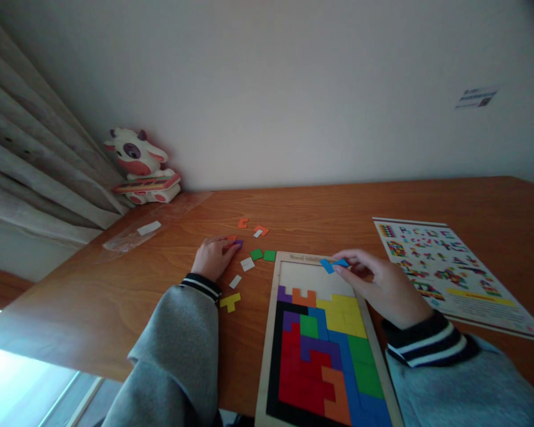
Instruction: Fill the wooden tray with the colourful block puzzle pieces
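My right hand (pixel 382 281) pinches a blue puzzle piece (pixel 333 264) between thumb and fingers, above the top right of the wooden puzzle board (pixel 267 350). Colourful block-shaped pieces fill the lower and middle parts of that board; its top strip shows pale wood. To the board's left, my left hand (pixel 213 258) rests low on the table, thumb and fingertips closed at a purple puzzle piece (pixel 239 242). An orange piece (pixel 231 238) lies against those same fingers, partly covered. Close by are two green pieces (pixel 269 255), white pieces (pixel 247 264) and a yellow T-shaped piece (pixel 230 302).
Two more orange pieces (pixel 242 223) lie farther back. A printed instruction sheet (pixel 454 267) is at the right. A toy cow with a keyboard (pixel 145 172) stands at the back left by the curtain (pixel 35 130), near a clear plastic bag (pixel 129 238).
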